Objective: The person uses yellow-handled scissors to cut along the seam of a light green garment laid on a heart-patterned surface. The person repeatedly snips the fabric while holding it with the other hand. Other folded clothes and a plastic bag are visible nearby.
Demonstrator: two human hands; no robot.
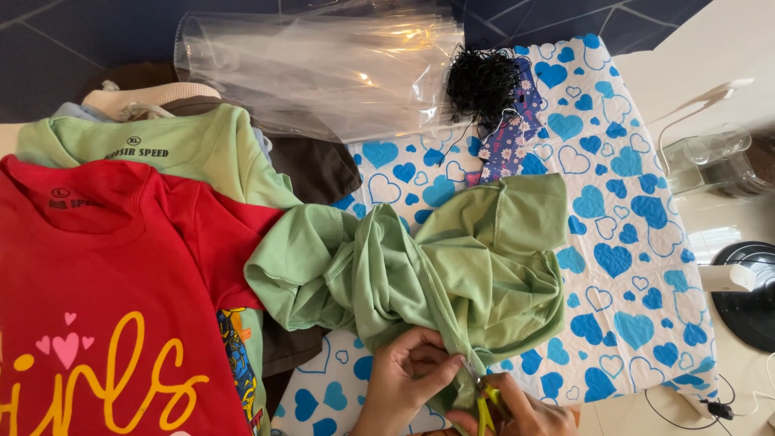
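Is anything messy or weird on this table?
Yes. The green shirt lies crumpled and twisted on the heart-print cloth, while the red shirt and others lie flat in a stack. A tangle of black strings sits loose near the clear plastic bags.

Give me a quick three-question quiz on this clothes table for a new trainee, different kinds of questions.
1. True or false: the left hand pinches the crumpled green garment.
2. Multiple choice: the right hand holds A) a tape measure, B) small yellow-handled snips, C) a marker.
3. Short answer: what lies at the far edge of the heart-print cloth, beside the clear plastic bags?

Key
1. True.
2. B.
3. A bundle of black tag strings.
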